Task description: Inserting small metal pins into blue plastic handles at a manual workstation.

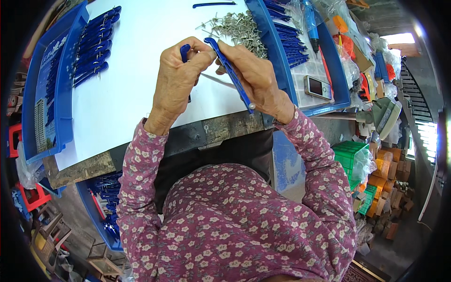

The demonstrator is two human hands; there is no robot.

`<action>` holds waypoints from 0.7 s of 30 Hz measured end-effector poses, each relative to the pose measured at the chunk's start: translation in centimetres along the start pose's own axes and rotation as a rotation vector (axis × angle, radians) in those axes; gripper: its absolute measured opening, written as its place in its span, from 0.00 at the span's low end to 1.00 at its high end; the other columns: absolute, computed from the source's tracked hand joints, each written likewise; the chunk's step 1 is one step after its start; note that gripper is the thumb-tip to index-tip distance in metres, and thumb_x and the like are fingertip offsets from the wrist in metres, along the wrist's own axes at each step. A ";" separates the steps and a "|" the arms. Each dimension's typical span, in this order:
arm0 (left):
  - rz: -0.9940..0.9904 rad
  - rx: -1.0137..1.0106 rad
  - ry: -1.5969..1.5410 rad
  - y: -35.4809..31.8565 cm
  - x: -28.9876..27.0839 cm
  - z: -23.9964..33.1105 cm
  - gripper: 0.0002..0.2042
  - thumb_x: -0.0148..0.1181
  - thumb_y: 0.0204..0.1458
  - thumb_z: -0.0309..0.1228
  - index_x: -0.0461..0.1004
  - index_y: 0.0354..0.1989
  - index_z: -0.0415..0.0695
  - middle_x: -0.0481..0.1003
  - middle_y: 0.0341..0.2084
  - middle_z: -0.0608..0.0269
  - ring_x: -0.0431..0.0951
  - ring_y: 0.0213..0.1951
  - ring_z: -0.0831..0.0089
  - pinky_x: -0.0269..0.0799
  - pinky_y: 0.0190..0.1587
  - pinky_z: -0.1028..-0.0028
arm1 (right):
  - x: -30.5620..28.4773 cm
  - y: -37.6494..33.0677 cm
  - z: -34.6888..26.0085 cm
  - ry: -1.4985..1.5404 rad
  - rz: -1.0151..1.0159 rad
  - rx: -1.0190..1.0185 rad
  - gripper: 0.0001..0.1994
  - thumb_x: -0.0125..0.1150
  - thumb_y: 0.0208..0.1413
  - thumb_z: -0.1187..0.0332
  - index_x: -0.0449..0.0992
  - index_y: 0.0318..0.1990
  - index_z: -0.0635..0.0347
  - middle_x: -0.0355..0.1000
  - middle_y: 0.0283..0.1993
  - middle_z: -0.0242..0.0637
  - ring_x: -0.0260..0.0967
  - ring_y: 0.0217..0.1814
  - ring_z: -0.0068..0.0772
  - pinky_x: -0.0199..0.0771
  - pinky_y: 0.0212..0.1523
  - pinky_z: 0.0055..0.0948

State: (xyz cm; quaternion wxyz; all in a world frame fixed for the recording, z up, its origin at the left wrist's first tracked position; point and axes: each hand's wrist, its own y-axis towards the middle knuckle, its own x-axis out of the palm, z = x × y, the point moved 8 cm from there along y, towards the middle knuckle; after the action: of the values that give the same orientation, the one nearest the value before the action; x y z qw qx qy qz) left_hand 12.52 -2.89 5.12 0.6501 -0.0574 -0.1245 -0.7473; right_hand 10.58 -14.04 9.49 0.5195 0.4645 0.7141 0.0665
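Above the white work surface (pixel 129 80), my two hands meet near the middle. My left hand (pixel 176 80) is closed round a blue plastic piece (pixel 185 50), whose rounded end sticks up past the fingers. In my right hand (pixel 256 75) is a long, narrow blue plastic strip (pixel 230 70), slanting down toward me with a small, pale round bead at its lower end. A thin grey strip shows beneath the hands; which hand it belongs to is hidden. Just beyond lies a heap of metal pins (pixel 239 30) with flat heads. The fingertips partly hide what they pinch.
Bundled blue strips (pixel 96 44) lie left, beside a blue tray (pixel 66 105). Another blue tray (pixel 282 56) at the right holds more strips and a mobile phone (pixel 318 88). One loose blue strip (pixel 213 4) lies at the far edge. A crate (pixel 345 157) stands lower right.
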 end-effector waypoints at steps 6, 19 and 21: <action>-0.060 0.072 0.174 0.1 0.5 0.5 0.05 0.53 0.49 0.29 0.70 0.23 0.43 0.59 0.12 0.78 0.51 0.15 0.90 0.43 0.16 0.87 | -0.4 0.0 -0.1 0.063 0.043 -0.001 0.10 0.50 0.50 0.79 0.68 0.42 0.67 0.69 0.29 0.41 0.70 0.25 0.30 0.68 0.23 0.23; -0.127 0.281 0.587 -0.4 2.1 1.2 0.03 0.51 0.46 0.26 0.70 0.27 0.41 0.68 0.13 0.68 0.64 0.13 0.83 0.57 0.16 0.81 | 1.8 -1.3 4.5 0.655 0.008 0.759 0.16 0.48 0.56 0.61 0.70 0.20 0.61 0.56 0.13 0.23 0.51 0.14 0.12 0.47 0.14 0.15; -0.124 0.280 0.597 -0.4 2.0 1.2 0.03 0.51 0.46 0.26 0.71 0.27 0.41 0.68 0.13 0.68 0.64 0.13 0.84 0.57 0.16 0.81 | 1.8 -1.1 4.6 0.625 0.003 0.765 0.18 0.47 0.55 0.60 0.69 0.18 0.60 0.55 0.11 0.23 0.50 0.12 0.12 0.47 0.12 0.17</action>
State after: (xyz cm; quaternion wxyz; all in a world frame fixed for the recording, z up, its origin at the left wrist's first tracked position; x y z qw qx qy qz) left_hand 11.75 -4.42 6.69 0.6128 0.2615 -0.0330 -0.7450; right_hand 13.60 -15.17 5.55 0.0724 0.5810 0.8082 -0.0635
